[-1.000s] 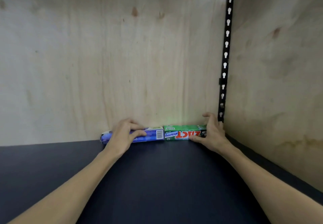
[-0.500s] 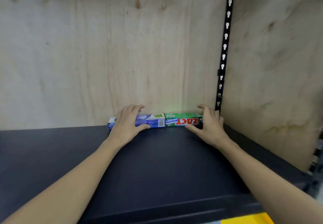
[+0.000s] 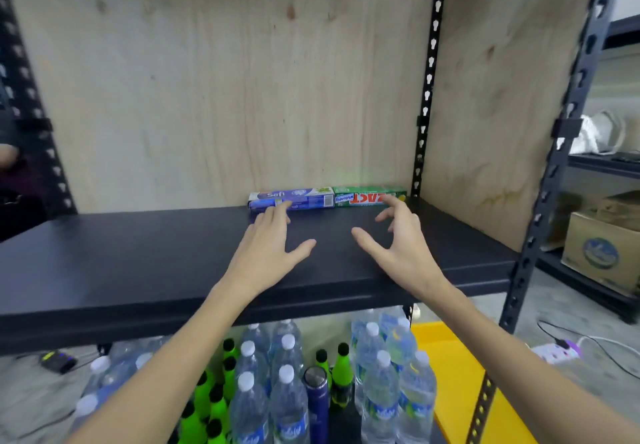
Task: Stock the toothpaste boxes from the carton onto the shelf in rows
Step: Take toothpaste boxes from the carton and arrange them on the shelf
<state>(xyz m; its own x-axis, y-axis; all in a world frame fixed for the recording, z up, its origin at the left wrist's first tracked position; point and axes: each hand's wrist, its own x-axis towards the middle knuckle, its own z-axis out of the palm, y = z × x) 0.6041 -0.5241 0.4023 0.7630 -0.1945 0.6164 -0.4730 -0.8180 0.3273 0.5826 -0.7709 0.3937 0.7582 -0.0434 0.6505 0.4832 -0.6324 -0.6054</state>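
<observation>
On my far left I see a black slotted upright [image 3: 24, 97] of the rack, and beside it the dark shelf [image 3: 138, 256] running across the view with a plywood back panel [image 3: 207, 80] behind it. My left arm reaches up and forward over the shelf's front edge, and my left hand [image 3: 268, 249] is spread flat, palm down, fingers straight and thumb splayed to the side; its fingertips [image 3: 282, 206] overlap the front of the blue toothpaste box [image 3: 304, 198], though I cannot tell whether they touch it. That blue box lies on its long side against the back panel, end to end with the green toothpaste box [image 3: 367, 195], which reaches nearly to the rear right upright [image 3: 427, 90]. My right arm comes in from the lower right, and my right hand [image 3: 398, 246] hovers over the shelf with fingers loosely curved and spread, thumb out toward the left, holding nothing; its fingertips sit just in front of the green box. Below the shelf stand clear water bottles [image 3: 287, 384] and bright green bottles [image 3: 211, 402], a yellow bin [image 3: 450, 374] to their right, and farther right a cardboard carton [image 3: 602, 253] on a neighbouring rack.
</observation>
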